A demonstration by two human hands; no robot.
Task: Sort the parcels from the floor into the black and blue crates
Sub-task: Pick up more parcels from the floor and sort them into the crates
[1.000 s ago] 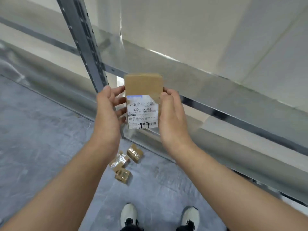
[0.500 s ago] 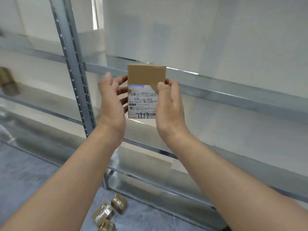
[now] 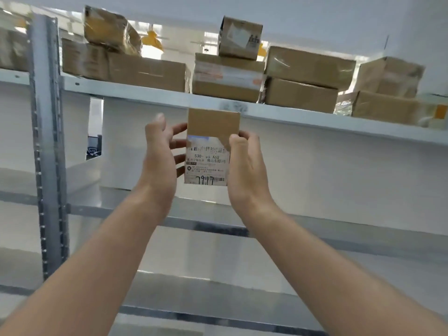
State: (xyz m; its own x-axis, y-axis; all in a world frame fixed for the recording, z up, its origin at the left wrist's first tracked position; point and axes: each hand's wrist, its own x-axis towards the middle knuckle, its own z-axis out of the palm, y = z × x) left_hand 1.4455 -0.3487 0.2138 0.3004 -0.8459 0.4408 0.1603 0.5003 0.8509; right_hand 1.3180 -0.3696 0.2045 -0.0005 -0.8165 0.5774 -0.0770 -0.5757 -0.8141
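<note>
We held the cardboard parcel (image 3: 213,127) upright between both hands, its white label (image 3: 206,163) facing us. Our right hand (image 3: 244,170) pinched its right edge, thumb in front. Our left hand (image 3: 158,156) lay loosely spread, fingers reaching behind its left edge, below a metal shelf (image 3: 145,95) stacked with boxes (image 3: 300,81).

I see one parcel (image 3: 213,127) just above the middle of the frame, a small flat brown cardboard packet held upright with its face towards me. A white shipping label (image 3: 206,163) covers its lower part, with a blue strip on top, printed barcodes, "530-" and "A68", and handwritten digits at the bottom. My right hand (image 3: 244,166) pinches its right edge, thumb on the front. My left hand (image 3: 160,154) has straight fingers against its left edge.
</note>
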